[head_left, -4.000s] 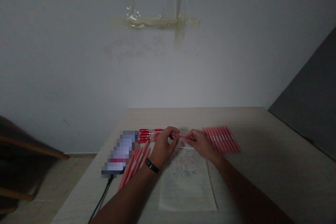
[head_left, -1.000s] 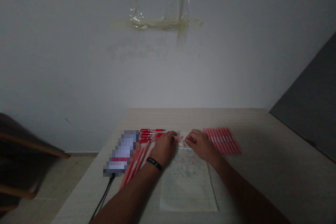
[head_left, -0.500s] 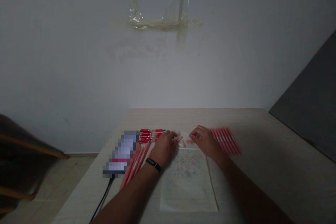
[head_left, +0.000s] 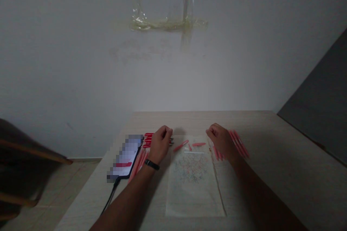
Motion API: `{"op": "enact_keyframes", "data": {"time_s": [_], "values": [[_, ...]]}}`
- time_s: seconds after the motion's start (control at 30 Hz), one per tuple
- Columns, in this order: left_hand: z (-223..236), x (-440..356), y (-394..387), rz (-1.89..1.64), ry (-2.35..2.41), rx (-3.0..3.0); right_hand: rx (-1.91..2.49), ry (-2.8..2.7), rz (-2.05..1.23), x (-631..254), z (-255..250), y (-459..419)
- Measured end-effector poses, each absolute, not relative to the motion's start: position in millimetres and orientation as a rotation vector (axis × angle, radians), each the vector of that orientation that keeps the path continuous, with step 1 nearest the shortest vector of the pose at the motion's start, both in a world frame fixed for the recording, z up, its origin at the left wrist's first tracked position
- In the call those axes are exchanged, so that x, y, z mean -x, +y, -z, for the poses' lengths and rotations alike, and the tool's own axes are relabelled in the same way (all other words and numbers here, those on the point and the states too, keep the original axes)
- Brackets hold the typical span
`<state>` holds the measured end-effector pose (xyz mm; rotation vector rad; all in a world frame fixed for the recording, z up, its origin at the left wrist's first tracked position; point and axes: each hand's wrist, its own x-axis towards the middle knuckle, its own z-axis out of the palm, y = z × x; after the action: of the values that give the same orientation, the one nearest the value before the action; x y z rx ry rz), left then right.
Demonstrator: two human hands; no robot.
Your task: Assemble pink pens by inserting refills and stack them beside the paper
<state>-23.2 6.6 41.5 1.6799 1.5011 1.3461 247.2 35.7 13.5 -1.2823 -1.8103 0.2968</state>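
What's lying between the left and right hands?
In the head view, three short pink-red pen pieces lie between the left hand and the right hand, on a translucent printed sheet.

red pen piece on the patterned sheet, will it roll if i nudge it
Probably yes: the slim red plastic pen piece looks round and lies on its side on the pale patterned sheet. It is likely light and stiff, so a nudge could shift it.

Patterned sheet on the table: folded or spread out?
Spread out: the patterned sheet lies flat and open on the wooden table, its broad printed face showing upward.
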Motion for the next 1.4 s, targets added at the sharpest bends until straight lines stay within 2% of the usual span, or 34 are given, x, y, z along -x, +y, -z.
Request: {"op": "enact_keyframes", "data": {"time_s": [1.4], "values": [[-37.9, 20.3, 7.4, -1.319, 1.431, -1.595, 1.388, -1.855, -0.310, -249.6, -10.7, 34.5]]}}
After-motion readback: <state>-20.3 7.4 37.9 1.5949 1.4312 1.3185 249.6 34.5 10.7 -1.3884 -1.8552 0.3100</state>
